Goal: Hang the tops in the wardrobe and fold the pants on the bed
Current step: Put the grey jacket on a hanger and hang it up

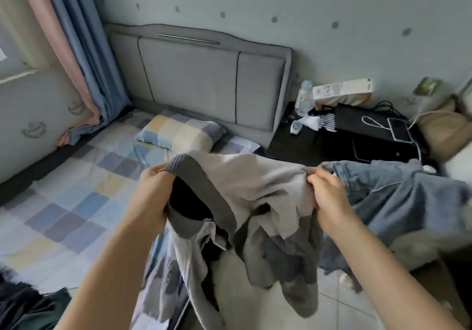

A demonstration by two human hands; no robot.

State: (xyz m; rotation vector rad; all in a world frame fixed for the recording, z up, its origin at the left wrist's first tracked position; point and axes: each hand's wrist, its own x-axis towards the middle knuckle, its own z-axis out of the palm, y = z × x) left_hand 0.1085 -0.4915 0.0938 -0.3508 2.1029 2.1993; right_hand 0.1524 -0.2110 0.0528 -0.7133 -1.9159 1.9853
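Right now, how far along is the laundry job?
Nothing visibly done: no folded pants on the bed, wardrobe out of view. In hand: both hands, left and right, hold up a grey top. Left: jeans and dark clothes still heaped.

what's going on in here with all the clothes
A person is holding up a grey top over the edge of the bed. The left hand grips its dark ribbed hem, the right hand pinches the fabric. Blue jeans lie unfolded to the right; dark clothes are heaped at lower left.
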